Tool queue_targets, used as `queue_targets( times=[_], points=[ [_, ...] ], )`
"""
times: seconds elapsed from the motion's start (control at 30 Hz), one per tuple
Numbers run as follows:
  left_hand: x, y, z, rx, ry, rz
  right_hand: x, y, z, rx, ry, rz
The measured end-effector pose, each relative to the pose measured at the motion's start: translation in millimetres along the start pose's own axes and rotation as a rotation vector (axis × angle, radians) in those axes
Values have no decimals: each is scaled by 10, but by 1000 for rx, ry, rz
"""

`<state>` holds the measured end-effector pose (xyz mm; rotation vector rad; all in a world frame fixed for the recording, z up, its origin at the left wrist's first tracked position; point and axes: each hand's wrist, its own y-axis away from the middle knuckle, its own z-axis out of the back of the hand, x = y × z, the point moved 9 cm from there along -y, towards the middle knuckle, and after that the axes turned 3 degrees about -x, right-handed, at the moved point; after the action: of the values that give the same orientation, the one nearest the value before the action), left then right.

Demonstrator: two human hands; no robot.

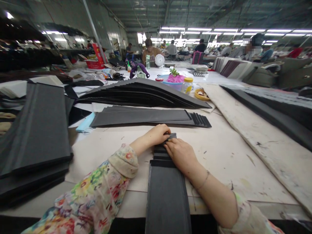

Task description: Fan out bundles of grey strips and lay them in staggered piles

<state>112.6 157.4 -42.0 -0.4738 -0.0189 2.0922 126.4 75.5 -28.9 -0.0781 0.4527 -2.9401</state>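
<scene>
Together — left hand (pixel 159 134), right hand (pixel 182 154), on dark strips (pixel 167 191)

— What does the pale, marked desk (pixel 219 156) carry?
— An arched stack of dark sheets (pixel 136 87).
— And in front of that stack?
— A row of overlapping strips (pixel 146 116), then a nearer row of strips (pixel 168 195) set crosswise to it.
— Left of it?
— A pile of dark panels (pixel 48 120); a light-blue face mask (pixel 85 123) lies front-left.
— Behind it?
— A basin (pixel 173 86) and a yellow-lidded jar (pixel 187 87).

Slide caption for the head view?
Left hand and right hand touching the far end of overlapping dark strips on a pale worktop.
</scene>
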Motion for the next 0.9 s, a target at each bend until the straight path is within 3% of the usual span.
queue_targets(
  times=[0.27, 0.43, 0.73, 0.9],
  points=[
    [-22, -96, -39, 118, 86, 3, 0, 13, 3, 9, -33, -13],
    [-109, -83, -43, 91, 95, -79, -5, 8, 13, 11, -39, -10],
    [-261, -3, -96, 67, -117, -206, -5, 8, 0, 8, -67, -15],
    [-256, 39, -104, 48, -101, -205, -19, 5, 8, -17, -80, -6]
  ],
)
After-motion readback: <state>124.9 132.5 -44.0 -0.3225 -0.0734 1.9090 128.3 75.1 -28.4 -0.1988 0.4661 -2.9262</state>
